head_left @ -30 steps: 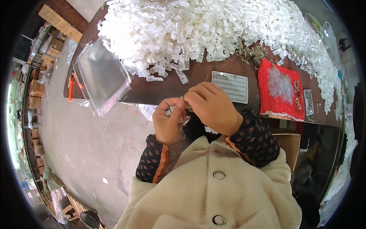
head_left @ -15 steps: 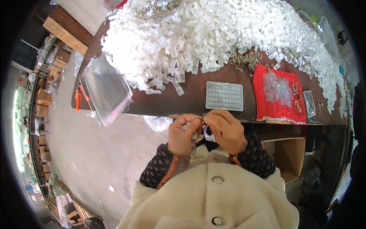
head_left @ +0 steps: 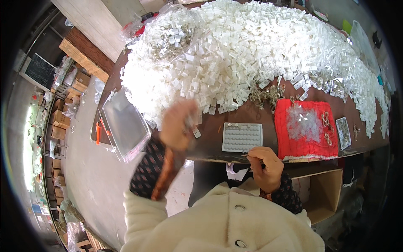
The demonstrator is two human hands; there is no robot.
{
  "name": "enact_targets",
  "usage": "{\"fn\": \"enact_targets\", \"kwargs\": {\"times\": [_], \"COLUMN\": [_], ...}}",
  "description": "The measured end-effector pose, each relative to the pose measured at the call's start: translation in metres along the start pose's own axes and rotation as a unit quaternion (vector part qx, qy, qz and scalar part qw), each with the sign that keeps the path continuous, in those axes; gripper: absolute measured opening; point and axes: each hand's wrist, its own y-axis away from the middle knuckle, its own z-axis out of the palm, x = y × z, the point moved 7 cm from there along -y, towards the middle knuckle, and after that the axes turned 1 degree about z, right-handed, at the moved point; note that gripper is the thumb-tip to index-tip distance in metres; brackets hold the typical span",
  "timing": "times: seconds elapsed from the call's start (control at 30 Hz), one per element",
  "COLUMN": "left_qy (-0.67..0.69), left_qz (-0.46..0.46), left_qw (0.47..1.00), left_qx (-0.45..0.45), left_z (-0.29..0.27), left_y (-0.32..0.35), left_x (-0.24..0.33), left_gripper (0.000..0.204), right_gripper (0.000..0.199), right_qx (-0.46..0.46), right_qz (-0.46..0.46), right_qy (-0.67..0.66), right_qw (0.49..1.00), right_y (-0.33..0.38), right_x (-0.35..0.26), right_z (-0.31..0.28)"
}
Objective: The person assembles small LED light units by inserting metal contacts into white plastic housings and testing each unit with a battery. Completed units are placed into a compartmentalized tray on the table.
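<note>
My left hand (head_left: 178,124), smeared by motion, is over the near edge of a large heap of small white and clear plastic pieces (head_left: 239,59). Its fingers are too blurred to read. At the table's front edge my right hand (head_left: 267,168) has thumb and finger pinched on a tiny dark thing too small to name. Just beyond those fingertips lies a pale grey tray (head_left: 242,137) with rows of small hollows; a few small pieces sit along its far row. A red cloth (head_left: 289,138) to the right bears clear plastic bits (head_left: 305,124) and small metal pieces (head_left: 326,122).
Clear plastic bags (head_left: 126,119) and an orange-handled tool (head_left: 99,132) lie at the table's left. A clear box of small parts (head_left: 343,132) stands right of the cloth. Tangled metal pieces (head_left: 268,93) border the heap. Below the table is an open cardboard box (head_left: 325,195).
My hands, together half a second ago, are now apart. The left went up and left to the heap; the right moved slightly right and nearer to me. The view shifted too.
</note>
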Motion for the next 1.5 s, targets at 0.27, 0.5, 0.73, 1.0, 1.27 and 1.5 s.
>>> {"fn": "enact_targets", "kwargs": {"times": [0.27,0.5,0.73,1.0,1.27,1.5], "left_qy": [0.447,0.201,-0.239,-0.385,-0.113,0.344], "left_qz": [-0.181,-0.167,-0.106,-0.044,-0.066,-0.229], "left_qw": [0.848,0.953,0.962,0.915,0.991,0.91], "left_qx": [0.22,0.153,-0.075,-0.116,-0.019,0.022], "left_z": [-0.084,-0.051,0.022,0.039,0.018,0.085], "left_y": [-0.164,-0.047,0.067,0.068,0.086,0.129], "left_x": [-0.086,-0.078,-0.07,-0.083,-0.04,0.024], "left_gripper": [0.104,0.019,0.018,0.009,0.011,0.02], "right_gripper": [0.019,0.017,0.019,0.018,0.016,0.014], "right_qx": [0.0,-0.018,-0.047,-0.045,-0.076,-0.123], "right_qz": [-0.051,0.055,0.005,-0.01,0.114,0.237], "right_qy": [0.017,-0.036,-0.039,-0.017,-0.142,-0.324], "right_qw": [0.999,0.998,0.998,0.999,0.98,0.907], "right_y": [-0.003,0.007,0.012,0.022,0.022,0.018], "right_x": [0.0,0.016,0.004,-0.009,-0.002,0.001], "right_z": [-0.005,-0.008,0.005,0.005,0.017,0.039]}}
